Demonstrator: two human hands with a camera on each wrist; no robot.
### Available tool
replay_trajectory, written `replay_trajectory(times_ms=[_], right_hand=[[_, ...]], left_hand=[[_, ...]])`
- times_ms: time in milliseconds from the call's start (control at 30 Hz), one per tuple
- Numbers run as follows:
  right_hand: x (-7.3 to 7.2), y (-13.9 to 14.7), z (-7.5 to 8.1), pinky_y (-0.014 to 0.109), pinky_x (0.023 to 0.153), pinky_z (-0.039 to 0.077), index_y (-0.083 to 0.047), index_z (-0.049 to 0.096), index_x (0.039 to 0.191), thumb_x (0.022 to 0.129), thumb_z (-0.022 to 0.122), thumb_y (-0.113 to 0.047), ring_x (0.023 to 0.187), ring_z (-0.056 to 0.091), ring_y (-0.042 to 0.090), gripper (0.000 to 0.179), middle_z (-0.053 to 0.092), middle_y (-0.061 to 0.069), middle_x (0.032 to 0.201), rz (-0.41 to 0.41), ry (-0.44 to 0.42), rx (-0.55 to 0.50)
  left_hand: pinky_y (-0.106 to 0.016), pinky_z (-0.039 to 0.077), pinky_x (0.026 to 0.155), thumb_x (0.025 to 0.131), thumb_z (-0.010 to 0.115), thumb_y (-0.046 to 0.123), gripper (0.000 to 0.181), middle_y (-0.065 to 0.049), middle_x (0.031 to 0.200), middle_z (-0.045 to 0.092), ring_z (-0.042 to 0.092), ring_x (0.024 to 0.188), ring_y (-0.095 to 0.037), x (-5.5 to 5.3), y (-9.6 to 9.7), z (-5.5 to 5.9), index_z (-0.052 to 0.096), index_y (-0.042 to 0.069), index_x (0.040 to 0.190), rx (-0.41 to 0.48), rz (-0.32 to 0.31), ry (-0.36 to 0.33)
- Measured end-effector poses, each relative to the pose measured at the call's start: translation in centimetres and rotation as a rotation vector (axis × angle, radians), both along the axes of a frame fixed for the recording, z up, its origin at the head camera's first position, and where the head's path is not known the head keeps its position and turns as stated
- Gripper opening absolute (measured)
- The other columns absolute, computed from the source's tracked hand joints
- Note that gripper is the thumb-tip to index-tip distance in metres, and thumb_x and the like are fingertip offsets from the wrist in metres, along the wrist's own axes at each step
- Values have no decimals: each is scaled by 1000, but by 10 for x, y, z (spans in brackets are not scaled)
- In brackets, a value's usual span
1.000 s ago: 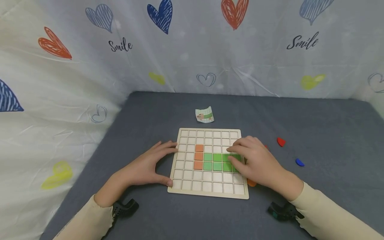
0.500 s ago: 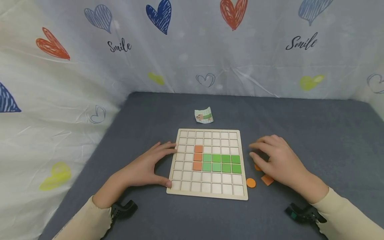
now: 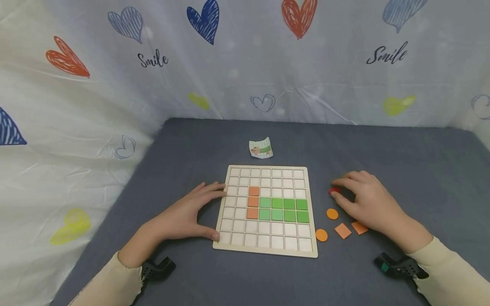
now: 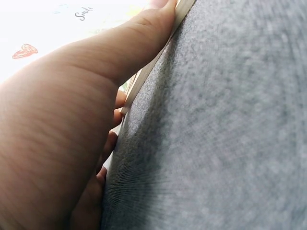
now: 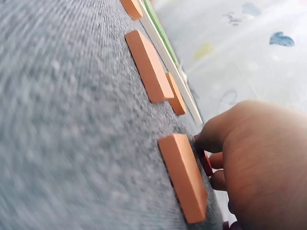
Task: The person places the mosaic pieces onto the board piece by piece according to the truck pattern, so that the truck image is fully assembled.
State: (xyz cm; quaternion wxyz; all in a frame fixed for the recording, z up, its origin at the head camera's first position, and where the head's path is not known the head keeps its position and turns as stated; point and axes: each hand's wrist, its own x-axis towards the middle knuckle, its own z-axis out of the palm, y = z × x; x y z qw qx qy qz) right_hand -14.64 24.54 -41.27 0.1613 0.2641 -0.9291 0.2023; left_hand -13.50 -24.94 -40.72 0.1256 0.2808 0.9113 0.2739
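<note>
In the head view my left hand (image 3: 185, 214) rests against the left edge of a wooden grid board (image 3: 264, 228), fingers and thumb spread, the thumb at the near corner. Set in the board are a column of orange square tiles (image 3: 253, 201) and two rows of green square tiles (image 3: 277, 209). Right of the board, my right hand (image 3: 369, 202) pinches a small red piece (image 3: 334, 190) between thumb and fingertips. The right wrist view has this red piece (image 5: 206, 164) low over the cloth; the fingers partly hide its shape.
Two orange discs (image 3: 332, 213) lie between the board and my right hand, with two loose orange square tiles (image 3: 343, 230) nearby. Behind the board lies a small printed card (image 3: 261, 148). A white curtain with hearts (image 3: 264, 76) hangs behind the dark grey table (image 3: 206, 144).
My right hand has drawn away to the right from the green tiles, uncovering the discs and orange squares, and has taken hold of the red piece. My left hand stays put.
</note>
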Motion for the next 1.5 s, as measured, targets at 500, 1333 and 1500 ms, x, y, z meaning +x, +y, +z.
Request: replay_trajectory(times_ms=[500,1333,1500], right_hand=[[1,4,1,53,85,54,-13,84,108,89,87,-12,98,66,27,19,75,1,106,28,16,3],[3,-44,10,43,83,54,-12,84,107,91,87,-14,97,64,21,16,74,-1,105,147,45,-79],[2,-64,12,40,80,53,-13,84,105,92,87,-16,94,61,18,13,73,-2,102,205,61,-100]], left_hand=[[-69,20,131,72,88,79,111,11,178,27,11,167,-37,-1,3,3,48,33,165,6,-13,-6],[-67,21,131,71,87,81,112,13,177,27,12,168,-35,-1,4,-1,49,33,165,4,-5,3],[-71,24,129,70,89,79,112,10,177,30,13,167,-40,1,3,2,51,32,164,8,8,13]])
